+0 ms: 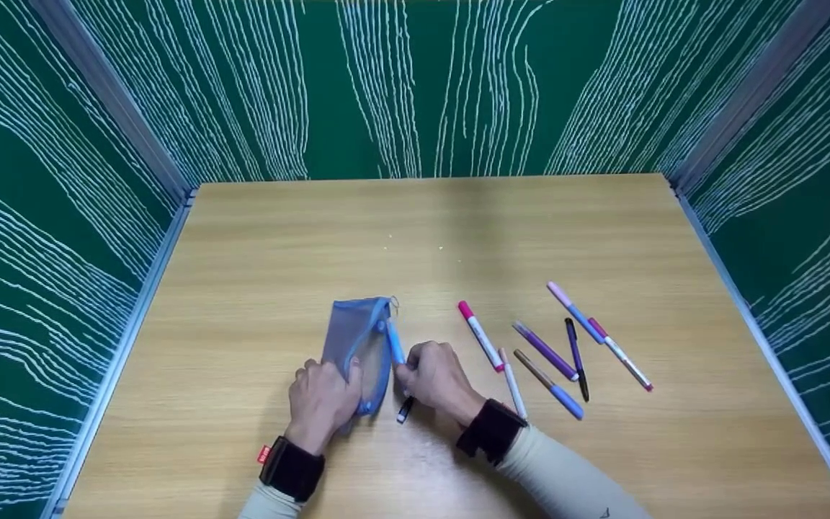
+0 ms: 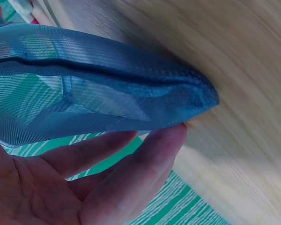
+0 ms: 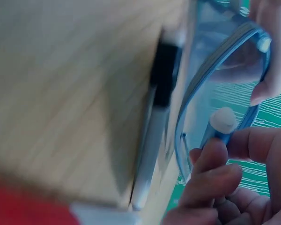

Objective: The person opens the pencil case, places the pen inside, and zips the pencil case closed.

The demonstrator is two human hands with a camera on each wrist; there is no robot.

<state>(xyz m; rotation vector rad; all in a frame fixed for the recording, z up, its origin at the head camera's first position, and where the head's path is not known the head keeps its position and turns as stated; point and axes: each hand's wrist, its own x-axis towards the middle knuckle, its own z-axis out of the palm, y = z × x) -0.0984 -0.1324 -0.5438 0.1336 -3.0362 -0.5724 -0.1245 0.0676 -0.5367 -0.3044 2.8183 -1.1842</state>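
A blue mesh zip pouch (image 1: 347,326) stands near the table's middle, its zipped mouth spread apart. My left hand (image 1: 323,396) holds the pouch by its near left side, thumb against the rim; in the left wrist view the fingers (image 2: 150,159) meet the mesh edge. At the pouch's mouth, my right hand (image 1: 442,380) pinches a blue marker (image 1: 395,342), whose far end points to the opening. The marker's pale end (image 3: 223,120) sticks out between thumb and finger in the right wrist view. Beneath that hand lies a white pen with a black section (image 3: 160,93), partly hidden in the head view.
Right of my right hand lie a pink-and-white marker (image 1: 481,336), a pale pen (image 1: 513,383), a brown-and-blue pen (image 1: 549,384), a purple marker (image 1: 546,351), a black pen (image 1: 577,360) and several others. Green, white-streaked panels (image 1: 458,86) wall the table (image 1: 278,238).
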